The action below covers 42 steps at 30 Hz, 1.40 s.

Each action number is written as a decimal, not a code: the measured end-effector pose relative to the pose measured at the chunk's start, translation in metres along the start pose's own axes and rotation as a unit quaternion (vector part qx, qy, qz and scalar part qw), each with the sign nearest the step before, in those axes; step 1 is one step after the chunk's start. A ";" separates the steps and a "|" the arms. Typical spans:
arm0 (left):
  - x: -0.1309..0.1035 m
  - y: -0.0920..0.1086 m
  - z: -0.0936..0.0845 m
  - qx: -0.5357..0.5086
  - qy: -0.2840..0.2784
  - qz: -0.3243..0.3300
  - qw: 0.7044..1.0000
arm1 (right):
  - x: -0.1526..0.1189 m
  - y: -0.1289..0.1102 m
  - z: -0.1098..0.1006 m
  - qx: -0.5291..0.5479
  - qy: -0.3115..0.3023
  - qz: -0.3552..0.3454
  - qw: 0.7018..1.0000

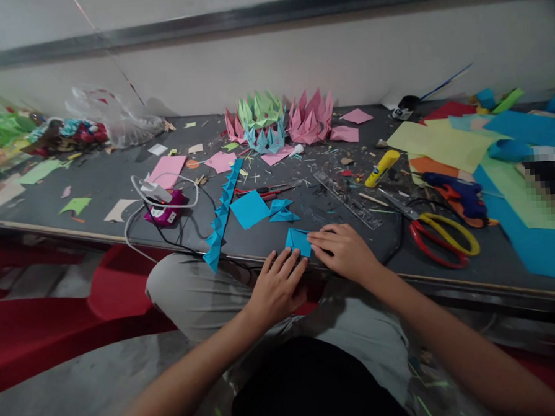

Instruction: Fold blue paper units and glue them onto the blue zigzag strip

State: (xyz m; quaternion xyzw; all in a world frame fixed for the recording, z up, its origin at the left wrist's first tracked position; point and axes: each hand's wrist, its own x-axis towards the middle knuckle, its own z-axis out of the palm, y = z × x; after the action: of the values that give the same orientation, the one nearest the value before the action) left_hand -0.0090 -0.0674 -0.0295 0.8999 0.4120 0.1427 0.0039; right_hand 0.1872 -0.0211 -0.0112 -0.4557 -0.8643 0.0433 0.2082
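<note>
A small folded piece of blue paper [298,240] lies at the table's front edge, with creases across its top. My left hand [278,285] rests with fingers spread, its fingertips pressing the paper's lower left part. On the right side, my right hand [343,249] has its fingers together, pinching the paper's right edge. Just beyond are a flat blue square [249,209] and a folded blue piece with points [283,211]. To the left stretches a zigzag strip of linked blue folded paper [222,211], its near end hanging over the edge.
Pink, green and light blue paper crowns [263,119] stand at the back. Right of my hands lie a ruler [346,199], glue stick [382,168], large scissors [440,240], glue gun [463,193] and coloured sheets [442,146]. A purple power socket [166,211] with cables is left.
</note>
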 end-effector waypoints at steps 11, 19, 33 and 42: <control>0.043 -0.022 -0.012 -0.212 0.068 -0.208 0.952 | 0.030 0.005 0.010 0.122 -0.029 0.161 0.979; 0.056 -0.019 -0.023 -0.156 -0.018 -0.283 0.946 | 0.033 0.009 -0.005 0.182 -0.083 0.147 0.969; 0.068 -0.005 -0.043 -0.102 -0.182 -0.346 0.915 | 0.020 -0.025 0.004 -0.006 -0.113 0.176 0.978; 0.062 -0.009 -0.043 -0.141 -0.165 -0.350 0.912 | 0.011 -0.021 0.007 0.045 -0.118 0.174 0.977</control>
State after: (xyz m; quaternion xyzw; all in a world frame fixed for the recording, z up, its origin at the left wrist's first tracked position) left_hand 0.0113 -0.0201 0.0267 0.6992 0.6695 0.0385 0.2478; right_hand 0.1630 -0.0233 -0.0088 -0.5809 -0.7875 0.1715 0.1144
